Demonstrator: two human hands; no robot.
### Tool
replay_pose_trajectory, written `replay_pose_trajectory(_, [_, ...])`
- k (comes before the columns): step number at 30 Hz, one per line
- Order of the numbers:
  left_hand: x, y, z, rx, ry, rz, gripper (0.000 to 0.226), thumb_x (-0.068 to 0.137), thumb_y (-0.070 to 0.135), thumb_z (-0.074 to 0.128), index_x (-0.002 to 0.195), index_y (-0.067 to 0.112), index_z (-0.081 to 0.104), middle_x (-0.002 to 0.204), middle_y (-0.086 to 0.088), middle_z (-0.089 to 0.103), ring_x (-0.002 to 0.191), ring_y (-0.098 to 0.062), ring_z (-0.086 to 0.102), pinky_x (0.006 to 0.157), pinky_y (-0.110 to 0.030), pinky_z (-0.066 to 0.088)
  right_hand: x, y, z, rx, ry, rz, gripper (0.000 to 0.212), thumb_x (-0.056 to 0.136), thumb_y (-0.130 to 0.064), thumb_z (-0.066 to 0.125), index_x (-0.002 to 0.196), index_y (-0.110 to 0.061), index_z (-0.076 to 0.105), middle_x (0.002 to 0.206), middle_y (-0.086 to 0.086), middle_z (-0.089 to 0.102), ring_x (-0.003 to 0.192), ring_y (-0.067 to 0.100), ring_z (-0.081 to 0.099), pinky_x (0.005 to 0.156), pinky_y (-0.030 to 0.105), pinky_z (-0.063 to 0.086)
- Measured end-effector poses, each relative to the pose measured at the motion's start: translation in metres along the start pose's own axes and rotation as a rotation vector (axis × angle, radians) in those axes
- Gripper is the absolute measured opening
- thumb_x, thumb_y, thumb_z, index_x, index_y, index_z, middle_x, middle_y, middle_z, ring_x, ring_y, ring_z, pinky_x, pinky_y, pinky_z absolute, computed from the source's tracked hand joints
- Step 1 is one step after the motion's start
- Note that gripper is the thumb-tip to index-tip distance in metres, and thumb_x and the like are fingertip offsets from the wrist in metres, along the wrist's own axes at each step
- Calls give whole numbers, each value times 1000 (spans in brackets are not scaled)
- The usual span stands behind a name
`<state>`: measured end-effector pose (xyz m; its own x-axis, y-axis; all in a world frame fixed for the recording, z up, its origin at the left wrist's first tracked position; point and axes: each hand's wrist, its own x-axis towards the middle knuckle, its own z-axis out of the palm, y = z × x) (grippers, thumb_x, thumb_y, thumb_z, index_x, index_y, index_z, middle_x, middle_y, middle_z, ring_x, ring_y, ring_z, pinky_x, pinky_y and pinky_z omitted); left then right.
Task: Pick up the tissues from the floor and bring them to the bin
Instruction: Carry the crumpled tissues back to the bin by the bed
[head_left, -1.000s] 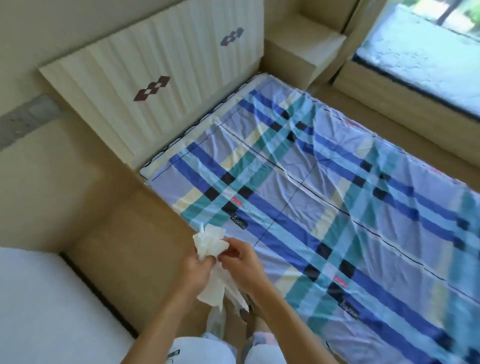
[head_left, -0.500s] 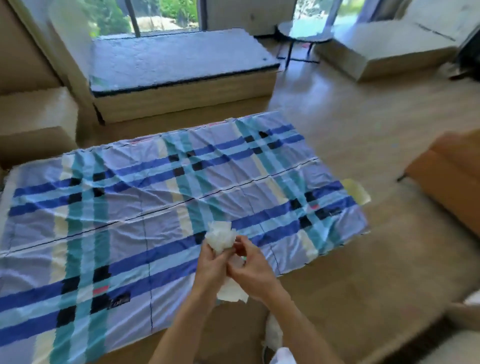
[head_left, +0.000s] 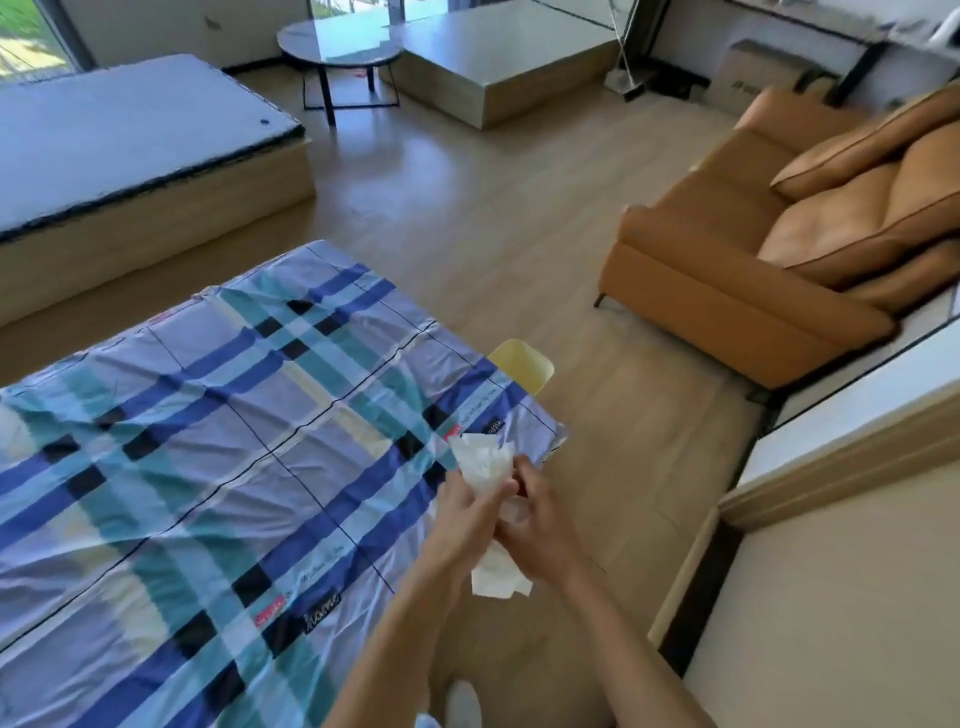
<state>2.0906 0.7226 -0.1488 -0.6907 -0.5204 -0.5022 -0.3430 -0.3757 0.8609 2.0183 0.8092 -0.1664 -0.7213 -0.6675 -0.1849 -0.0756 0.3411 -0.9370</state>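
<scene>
A bunch of crumpled white tissues (head_left: 485, 462) is held in front of me, above the near corner of the bed. My left hand (head_left: 462, 514) grips the bunch from the left and my right hand (head_left: 540, 525) closes on it from the right. One end sticks up above the fingers and a loose tail (head_left: 496, 577) hangs below the hands. No bin is in view.
A bed with a blue plaid sheet (head_left: 208, 467) fills the left. A yellow object (head_left: 522, 364) pokes out at its far corner. An orange sofa (head_left: 779, 249) stands at the right, a round table (head_left: 340, 41) and low platforms at the back. Wooden floor (head_left: 493, 234) lies between them.
My view has swung right, from the headboard across the bed to the sofa side of the room. Both hands have kept hold of the tissues throughout.
</scene>
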Motion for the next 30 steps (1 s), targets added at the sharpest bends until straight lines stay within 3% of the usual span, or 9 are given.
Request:
replay_pose_trajectory(3, [33, 16, 29, 134, -117, 23, 51, 68, 26, 70, 117, 28, 56, 122, -11, 53, 101, -21, 68, 77, -33, 61, 21, 4, -35, 3, 116, 49, 34, 78, -6, 68, 104, -28, 64, 89, -4, 77, 74, 8, 74, 58, 20, 55])
replay_pose_trajectory(6, [73, 26, 66, 184, -238, 105, 44, 78, 8, 69, 117, 26, 62, 114, -9, 67, 99, -18, 71, 84, -37, 60, 44, 14, -73, 35, 306, 27, 40, 76, -14, 71, 113, -29, 66, 92, -6, 78, 80, 8, 76, 63, 22, 59])
replay_pose_trajectory(11, [127, 60, 124, 275, -357, 128, 25, 87, 5, 64, 98, 26, 72, 73, 18, 76, 68, 3, 71, 62, -15, 56, 79, 24, -134, 87, 463, 45, 39, 81, -21, 80, 115, -35, 67, 99, -10, 78, 86, 7, 76, 66, 24, 61])
replay_pose_trajectory(15, [172, 80, 176, 366, -381, 153, 19, 79, 16, 72, 89, 33, 72, 71, 23, 73, 69, 2, 71, 66, -21, 58, 117, 39, -185, 109, 522, 72, 36, 83, -11, 77, 114, -28, 69, 97, -6, 78, 85, 11, 76, 68, 30, 62])
replay_pose_trajectory(19, [226, 84, 237, 372, -286, 179, 18, 69, 22, 80, 83, 30, 72, 73, 11, 75, 72, -6, 74, 66, -29, 62, 165, 67, -238, 86, 545, 105, 33, 85, -10, 75, 115, -20, 69, 100, -3, 76, 87, 9, 74, 70, 28, 62])
replay_pose_trajectory(22, [274, 85, 282, 358, -211, 199, 18, 71, 24, 82, 87, 22, 75, 78, 4, 78, 74, -5, 75, 63, -23, 59, 210, 85, -286, 59, 494, 104, 27, 86, -17, 76, 110, -28, 69, 103, -3, 73, 88, 6, 72, 70, 24, 61])
replay_pose_trajectory(27, [341, 99, 336, 325, 0, 165, 10, 76, 17, 82, 83, 16, 75, 70, 6, 77, 64, -2, 73, 51, -12, 49, 289, 98, -360, -81, 239, 115, 25, 85, -18, 75, 110, -19, 72, 98, -1, 74, 85, 11, 72, 75, 37, 60])
replay_pose_trajectory(30, [366, 107, 340, 274, 125, 124, 13, 76, 12, 81, 86, 18, 76, 73, 6, 78, 67, -3, 74, 55, -16, 53, 331, 91, -373, -138, 78, 93, 27, 81, -16, 70, 107, -23, 70, 93, -2, 76, 82, 16, 72, 75, 39, 59])
